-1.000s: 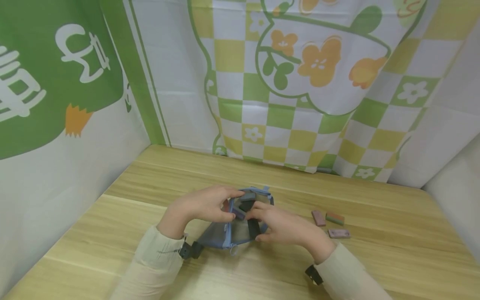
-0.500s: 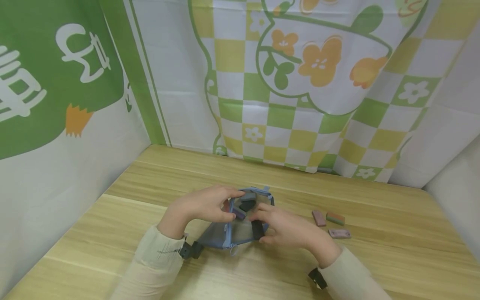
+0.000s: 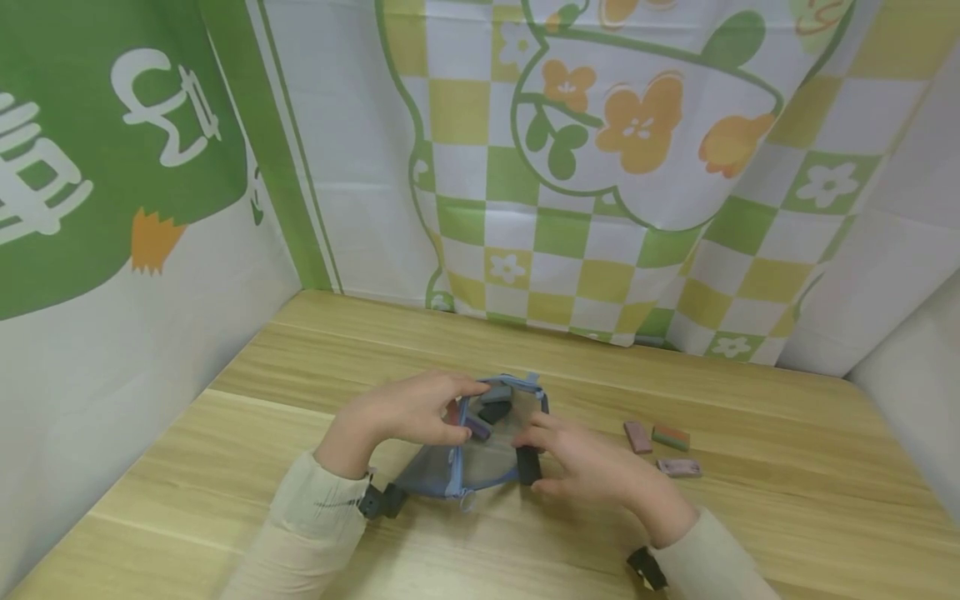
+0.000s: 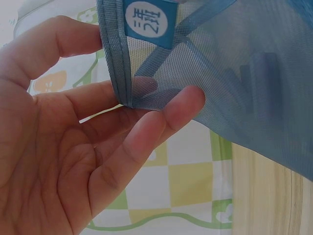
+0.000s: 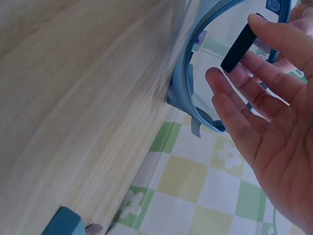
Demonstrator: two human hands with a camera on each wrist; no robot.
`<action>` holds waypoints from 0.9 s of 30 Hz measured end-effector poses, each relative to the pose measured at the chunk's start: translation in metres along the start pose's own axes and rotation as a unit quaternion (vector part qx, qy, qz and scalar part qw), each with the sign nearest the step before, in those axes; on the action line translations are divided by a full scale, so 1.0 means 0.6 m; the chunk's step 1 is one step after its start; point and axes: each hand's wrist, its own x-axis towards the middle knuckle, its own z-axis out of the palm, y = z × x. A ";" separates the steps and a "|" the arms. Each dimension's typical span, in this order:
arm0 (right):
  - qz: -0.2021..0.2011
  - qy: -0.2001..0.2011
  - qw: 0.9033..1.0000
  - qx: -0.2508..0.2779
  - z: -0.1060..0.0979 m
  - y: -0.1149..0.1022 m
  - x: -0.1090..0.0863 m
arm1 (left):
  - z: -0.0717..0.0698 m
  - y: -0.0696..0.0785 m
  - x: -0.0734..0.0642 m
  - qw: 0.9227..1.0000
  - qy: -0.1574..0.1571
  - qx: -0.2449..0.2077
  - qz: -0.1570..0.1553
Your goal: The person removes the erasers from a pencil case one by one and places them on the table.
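A blue mesh zip pouch [image 3: 429, 475] lies on its side with its zipped mouth gaping to the right. My left hand [image 3: 412, 408] holds its upper edge between thumb and fingers; in the left wrist view the rim with a blue label [image 4: 149, 19] sits at the fingers. Inside are a grey block [image 3: 497, 394], a black block [image 3: 493, 412] and a purple block [image 3: 478, 428]. At the mouth my right hand [image 3: 581, 462] pinches a flat, dark rectangular block [image 5: 239, 46] between thumb and fingers.
To the right on the wooden table [image 3: 300, 367] lie a pink block [image 3: 637, 437], an orange-and-green block [image 3: 671, 437] and a mauve block [image 3: 678, 467]. A checked curtain [image 3: 562, 233] hangs behind the table's far edge, and white-and-green cloth [image 3: 210, 308] covers the left side.
My right hand has drawn the dark block rightward, from inside the pouch to the edge of its mouth. The left hand and pouch have stayed in place.
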 end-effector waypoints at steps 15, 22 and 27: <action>0.004 0.008 1.000 0.002 0.003 0.006 -0.024 | 0.002 -0.004 0.000 1.000 -0.002 -0.011 -0.004; 0.003 0.016 1.000 0.011 0.004 0.011 -0.035 | 0.002 -0.004 -0.001 1.000 0.000 -0.015 -0.003; 0.002 0.018 1.000 0.021 0.001 0.015 -0.042 | 0.001 -0.002 0.000 1.000 -0.001 -0.012 -0.002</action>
